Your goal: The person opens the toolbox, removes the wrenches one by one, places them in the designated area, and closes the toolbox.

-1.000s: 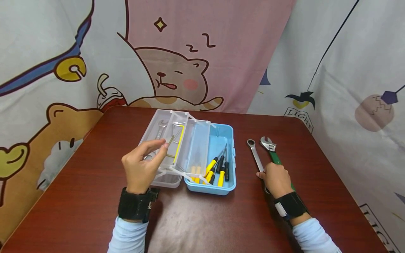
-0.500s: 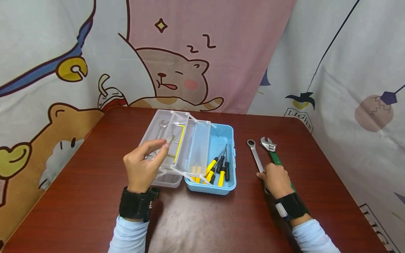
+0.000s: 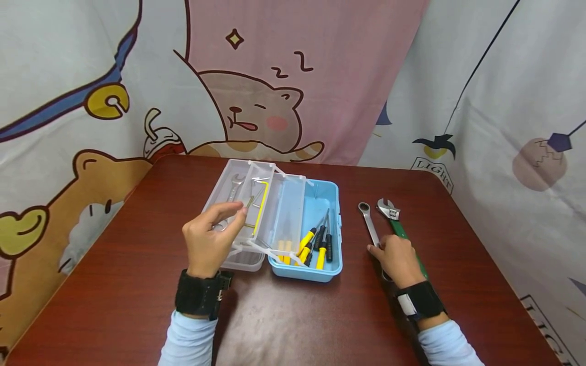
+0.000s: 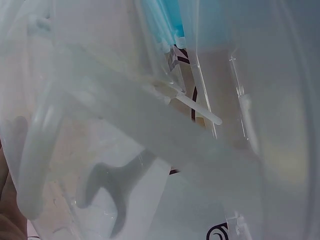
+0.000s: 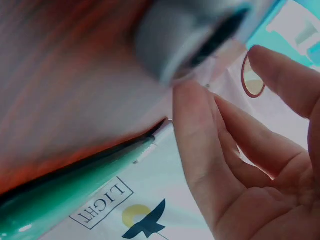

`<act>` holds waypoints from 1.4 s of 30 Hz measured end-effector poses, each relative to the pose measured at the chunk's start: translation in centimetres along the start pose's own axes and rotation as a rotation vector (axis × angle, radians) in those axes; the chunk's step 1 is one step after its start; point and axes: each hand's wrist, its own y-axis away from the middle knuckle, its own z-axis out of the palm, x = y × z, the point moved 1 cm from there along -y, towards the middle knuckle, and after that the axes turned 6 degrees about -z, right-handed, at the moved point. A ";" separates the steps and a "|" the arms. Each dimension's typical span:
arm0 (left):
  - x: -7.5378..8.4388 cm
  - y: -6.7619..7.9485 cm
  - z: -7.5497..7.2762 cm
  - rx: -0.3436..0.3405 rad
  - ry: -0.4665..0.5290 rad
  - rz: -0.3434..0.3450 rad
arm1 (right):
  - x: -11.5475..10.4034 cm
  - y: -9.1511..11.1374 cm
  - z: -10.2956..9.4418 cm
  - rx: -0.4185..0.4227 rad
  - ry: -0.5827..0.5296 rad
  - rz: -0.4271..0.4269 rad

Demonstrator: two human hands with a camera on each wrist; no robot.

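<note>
In the head view, my left hand point(image 3: 214, 239) brings thumb and index finger together on the side wall of the raised clear tray point(image 3: 235, 235), which holds a yellow hex key point(image 3: 261, 207) and other thin keys. A brass-coloured key lies just beyond the fingertips. Below it, a wrench point(image 3: 235, 185) shows through plastic. My right hand point(image 3: 399, 256) is low over the combination wrench point(image 3: 369, 222), hiding part of it. In the right wrist view its thumb point(image 5: 285, 75) stands apart from the fingers, whose tips reach the wrench's blurred ring end point(image 5: 170, 40).
A green-handled adjustable wrench point(image 3: 396, 223) lies right of the combination wrench, partly behind my right hand. The blue toolbox base point(image 3: 304, 274) contains several yellow and black screwdrivers point(image 3: 320, 249). Translucent hinge arms point(image 3: 263, 249) link trays and box. A printed cloth point(image 3: 480, 127) hangs behind the table.
My right thumb has moved off the combination wrench, out to the left. The left hand keeps its pinch at the tray, and the view has shifted slightly.
</note>
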 end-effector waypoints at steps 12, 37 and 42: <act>0.0 0.0 0.2 -0.036 -0.051 -0.026 | -2.4 0.0 -0.2 0.179 -0.168 -0.141; -0.1 0.0 0.1 -0.127 -0.324 -0.043 | -3.5 0.0 0.9 0.230 -0.256 -0.160; -0.2 -0.1 0.0 -0.127 -0.370 -0.048 | -3.6 0.0 0.8 0.228 -0.267 -0.152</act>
